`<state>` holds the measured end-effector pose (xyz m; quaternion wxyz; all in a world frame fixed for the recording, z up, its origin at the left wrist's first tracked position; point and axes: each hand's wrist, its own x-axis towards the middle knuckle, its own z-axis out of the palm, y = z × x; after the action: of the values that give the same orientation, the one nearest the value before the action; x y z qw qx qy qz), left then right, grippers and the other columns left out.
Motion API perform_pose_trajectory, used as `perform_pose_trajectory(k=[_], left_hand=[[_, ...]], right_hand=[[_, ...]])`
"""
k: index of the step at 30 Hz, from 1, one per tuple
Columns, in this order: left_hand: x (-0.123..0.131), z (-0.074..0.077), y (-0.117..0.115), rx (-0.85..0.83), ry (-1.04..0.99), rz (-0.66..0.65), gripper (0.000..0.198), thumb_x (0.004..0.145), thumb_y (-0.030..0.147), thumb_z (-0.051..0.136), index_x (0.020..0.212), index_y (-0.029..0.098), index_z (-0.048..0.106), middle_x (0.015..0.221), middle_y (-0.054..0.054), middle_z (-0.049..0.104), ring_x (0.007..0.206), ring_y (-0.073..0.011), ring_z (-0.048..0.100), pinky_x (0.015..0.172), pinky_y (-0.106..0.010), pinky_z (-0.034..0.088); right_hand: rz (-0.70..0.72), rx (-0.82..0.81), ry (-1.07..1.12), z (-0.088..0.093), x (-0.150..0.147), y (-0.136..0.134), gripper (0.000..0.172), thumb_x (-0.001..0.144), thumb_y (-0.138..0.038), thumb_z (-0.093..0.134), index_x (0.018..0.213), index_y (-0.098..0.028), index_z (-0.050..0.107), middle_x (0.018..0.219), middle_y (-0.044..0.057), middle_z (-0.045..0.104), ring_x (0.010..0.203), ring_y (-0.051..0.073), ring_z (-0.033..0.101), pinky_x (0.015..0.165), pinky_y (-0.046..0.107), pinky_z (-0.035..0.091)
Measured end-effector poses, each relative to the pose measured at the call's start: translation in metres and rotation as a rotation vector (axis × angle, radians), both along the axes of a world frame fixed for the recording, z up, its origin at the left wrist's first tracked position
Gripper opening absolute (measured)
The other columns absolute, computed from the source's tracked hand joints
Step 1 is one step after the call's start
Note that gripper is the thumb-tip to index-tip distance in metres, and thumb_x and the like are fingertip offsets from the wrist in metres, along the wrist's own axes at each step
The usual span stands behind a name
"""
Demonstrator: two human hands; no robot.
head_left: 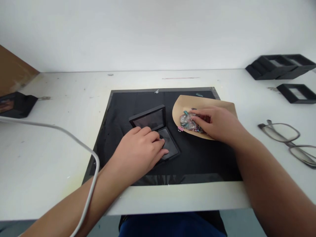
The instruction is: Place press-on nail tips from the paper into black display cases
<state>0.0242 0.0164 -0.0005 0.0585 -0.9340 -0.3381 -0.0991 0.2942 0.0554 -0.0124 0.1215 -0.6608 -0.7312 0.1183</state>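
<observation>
My left hand (143, 148) lies over an open black display case (174, 154) with clear film in its two hinged frames. Its fingers are curled, with the thumb and index finger low against the film of the lower frame; what they hold, if anything, is hidden. The raised lid (150, 119) leans up behind the knuckles. My right hand (217, 123) reaches into a tan paper tray (182, 102), finger and thumb nearly together at a pile of small shiny pieces (188, 122), some teal and some clear. Whatever sits between those fingertips is too small to make out.
A black mat (118, 112) lies under the case and tray on the white table (54, 158). Several black frames (278, 65) stand at the back right, with glasses (281, 132) nearer. A white cable (85, 144) crosses my left forearm. Another black frame (18, 104) stands left.
</observation>
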Motion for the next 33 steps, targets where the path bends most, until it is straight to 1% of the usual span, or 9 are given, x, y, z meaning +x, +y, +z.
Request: perform_pose_trajectory(k=[4,9,11,15,19,21,25,27,33], left_hand=[[-0.001,0.000,0.000,-0.009,0.009,0.008,0.016,0.093,0.030,0.065,0.095,0.022,0.078,0.085,0.000,0.076,0.076,-0.0211,0.070,0.063,-0.038,0.044],[-0.003,-0.002,-0.002,-0.029,-0.006,0.043,0.016,0.094,0.031,0.064,0.093,0.022,0.077,0.083,0.001,0.078,0.071,-0.0184,0.071,0.054,-0.035,0.038],[-0.003,-0.002,-0.003,-0.019,-0.027,0.053,0.018,0.094,0.034,0.063,0.091,0.022,0.077,0.080,0.000,0.078,0.070,-0.0183,0.071,0.053,-0.034,0.038],[0.000,0.000,-0.005,0.010,-0.103,0.078,0.028,0.096,0.042,0.059,0.085,0.022,0.076,0.074,0.000,0.076,0.068,-0.0193,0.071,0.052,-0.034,0.037],[0.002,0.002,-0.006,0.054,-0.165,0.094,0.028,0.097,0.044,0.057,0.091,0.023,0.075,0.076,0.001,0.077,0.068,-0.0188,0.071,0.053,-0.035,0.039],[0.001,0.003,-0.006,0.081,-0.205,0.096,0.026,0.095,0.044,0.060,0.091,0.023,0.074,0.078,0.001,0.077,0.068,-0.0176,0.070,0.054,-0.035,0.040],[0.000,0.006,-0.008,0.095,-0.259,0.054,0.029,0.093,0.040,0.063,0.071,0.022,0.068,0.070,0.003,0.073,0.062,-0.0147,0.066,0.056,-0.034,0.041],[0.001,0.008,-0.008,0.086,-0.272,0.030,0.033,0.093,0.039,0.063,0.065,0.021,0.065,0.067,0.003,0.071,0.060,-0.0137,0.065,0.056,-0.034,0.041],[0.005,0.007,-0.009,0.058,-0.303,0.011,0.033,0.094,0.037,0.062,0.066,0.021,0.066,0.067,0.003,0.071,0.061,-0.0127,0.066,0.057,-0.033,0.040]], right_hand=[[-0.054,0.020,0.015,-0.002,0.003,0.002,0.033,0.088,-0.044,0.062,0.110,-0.027,0.080,0.096,0.005,0.079,0.078,0.024,0.069,0.061,0.034,0.048],[-0.037,0.030,0.070,-0.001,0.010,0.004,0.021,0.082,-0.043,0.067,0.082,-0.028,0.082,0.093,0.002,0.079,0.076,0.022,0.070,0.061,0.033,0.049],[-0.018,0.028,0.062,0.000,0.014,0.005,0.019,0.079,-0.043,0.070,0.078,-0.028,0.081,0.091,0.002,0.078,0.075,0.022,0.069,0.061,0.033,0.049],[-0.011,-0.001,0.069,0.000,0.019,0.007,0.015,0.075,-0.038,0.072,0.079,-0.027,0.080,0.093,0.003,0.078,0.082,0.024,0.070,0.068,0.037,0.051],[-0.017,-0.030,0.040,0.001,0.019,0.006,0.011,0.076,-0.033,0.069,0.078,-0.027,0.078,0.090,0.002,0.077,0.084,0.026,0.069,0.070,0.039,0.051],[-0.032,-0.011,0.063,0.003,0.018,0.004,0.010,0.077,-0.032,0.068,0.080,-0.027,0.077,0.087,0.003,0.076,0.081,0.025,0.068,0.068,0.038,0.050],[-0.105,0.037,0.199,0.005,0.017,0.001,0.015,0.083,-0.040,0.068,0.084,-0.026,0.074,0.077,0.004,0.074,0.066,0.022,0.067,0.059,0.036,0.050],[-0.131,0.060,0.255,0.005,0.017,0.001,0.017,0.082,-0.043,0.071,0.084,-0.027,0.075,0.073,0.003,0.074,0.060,0.021,0.066,0.055,0.035,0.049],[-0.157,0.141,0.334,0.008,0.014,-0.002,0.022,0.074,-0.047,0.080,0.081,-0.027,0.080,0.066,0.002,0.074,0.057,0.021,0.067,0.051,0.034,0.048]])
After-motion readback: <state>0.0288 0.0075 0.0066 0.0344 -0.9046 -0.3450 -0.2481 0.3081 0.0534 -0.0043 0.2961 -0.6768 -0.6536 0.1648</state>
